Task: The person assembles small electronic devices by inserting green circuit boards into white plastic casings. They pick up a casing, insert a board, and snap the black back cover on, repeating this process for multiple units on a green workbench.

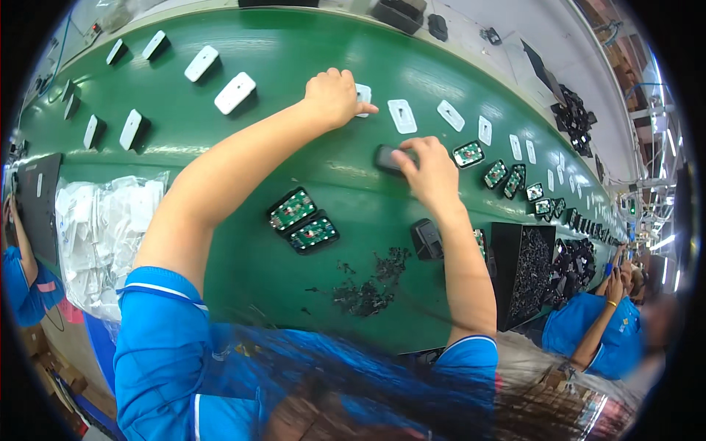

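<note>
My left hand reaches far forward, its fingers curled at the left edge of a thin white cover and its thumb across the near end. My right hand grips a dark plastic case against the green table, thumb on top; the far fingers are partly hidden. More flat white covers lie in a row running off to the right. Two open black housings with green circuit boards rest between my forearms. Beside my right forearm sits another black case.
Small black parts are heaped near me, with a black bin of similar parts to the right. White-topped black units stand at left, above a clear bag of white pieces. Co-workers sit at both sides. Loose hair crosses the lower view.
</note>
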The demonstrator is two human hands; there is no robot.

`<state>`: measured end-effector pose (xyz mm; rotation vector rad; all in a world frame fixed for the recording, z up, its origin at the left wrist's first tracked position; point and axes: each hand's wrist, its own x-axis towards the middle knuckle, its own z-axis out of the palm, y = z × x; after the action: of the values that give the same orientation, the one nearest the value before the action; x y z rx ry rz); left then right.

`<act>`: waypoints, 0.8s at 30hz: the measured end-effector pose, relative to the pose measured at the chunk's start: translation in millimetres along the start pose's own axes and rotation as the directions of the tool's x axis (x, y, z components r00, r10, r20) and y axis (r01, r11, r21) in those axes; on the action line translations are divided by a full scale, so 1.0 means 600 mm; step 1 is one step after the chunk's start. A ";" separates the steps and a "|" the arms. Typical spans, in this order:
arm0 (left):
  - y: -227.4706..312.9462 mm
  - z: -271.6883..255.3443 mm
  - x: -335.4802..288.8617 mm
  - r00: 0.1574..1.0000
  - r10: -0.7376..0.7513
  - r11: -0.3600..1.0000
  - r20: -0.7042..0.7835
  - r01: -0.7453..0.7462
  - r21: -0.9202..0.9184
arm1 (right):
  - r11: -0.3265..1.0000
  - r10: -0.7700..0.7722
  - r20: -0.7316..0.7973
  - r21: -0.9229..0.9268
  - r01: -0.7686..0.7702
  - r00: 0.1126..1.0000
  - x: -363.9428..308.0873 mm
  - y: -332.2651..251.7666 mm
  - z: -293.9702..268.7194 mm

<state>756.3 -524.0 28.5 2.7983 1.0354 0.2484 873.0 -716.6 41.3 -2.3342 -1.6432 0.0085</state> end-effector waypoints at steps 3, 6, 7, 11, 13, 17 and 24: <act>-0.001 0.023 0.006 0.998 0.054 0.992 0.024 -0.057 0.114 | 0.999 -0.042 0.081 0.021 0.041 0.996 -0.027 -0.013 -0.020; -0.022 0.049 0.017 0.989 0.136 0.986 -0.051 -0.131 0.105 | 0.995 -0.049 0.142 0.088 0.037 0.989 -0.032 -0.013 -0.025; -0.031 0.056 0.018 0.989 0.135 0.986 -0.060 -0.128 0.104 | 0.990 -0.103 0.122 0.105 0.091 0.987 -0.032 -0.008 -0.020; -0.022 0.030 0.021 0.985 0.110 0.994 -0.133 -0.111 0.006 | 0.957 -0.244 0.106 0.187 0.221 0.964 -0.031 -0.012 -0.028; -0.019 0.024 0.022 0.986 0.103 0.994 -0.133 -0.106 -0.011 | 0.948 -0.259 0.135 0.225 0.225 0.957 -0.025 -0.011 -0.027; -0.015 0.028 0.028 0.984 0.168 0.986 -0.063 -0.168 0.007 | 0.930 -0.245 0.147 0.316 0.190 0.958 -0.012 -0.006 -0.034; -0.076 0.010 -0.035 0.864 0.499 0.850 0.065 -0.473 -0.231 | 0.879 -0.211 -0.089 0.417 0.229 0.973 0.051 -0.036 -0.015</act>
<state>712.9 -504.2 11.7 2.7856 0.2327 0.2191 865.5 -683.4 59.6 -1.8040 -1.6782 0.2471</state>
